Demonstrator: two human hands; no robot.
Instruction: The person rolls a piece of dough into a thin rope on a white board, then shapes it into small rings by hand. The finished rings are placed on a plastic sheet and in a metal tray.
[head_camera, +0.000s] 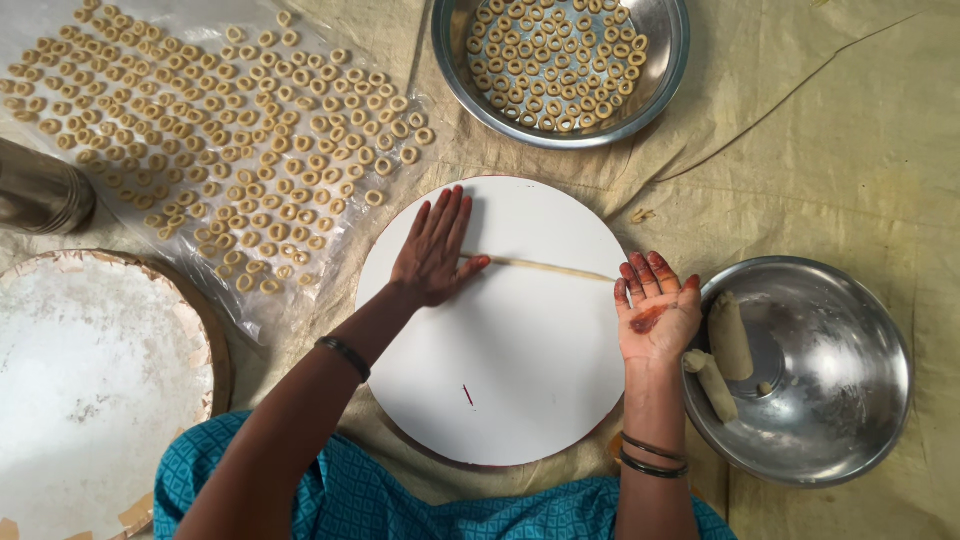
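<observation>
- The left hand is lying flat, fingers spread, pressing one end of a thin dough rope across the round white board.
- The right hand is resting palm-up, open, at the board's right edge.
- Beside it, a steel bowl is holding dough logs.

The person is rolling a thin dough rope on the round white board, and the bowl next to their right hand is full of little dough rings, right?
Not quite. The bowl beside the right hand holds a few thick dough logs, not rings. The head view shows it. The dough rope does lie on the round white board.
</observation>
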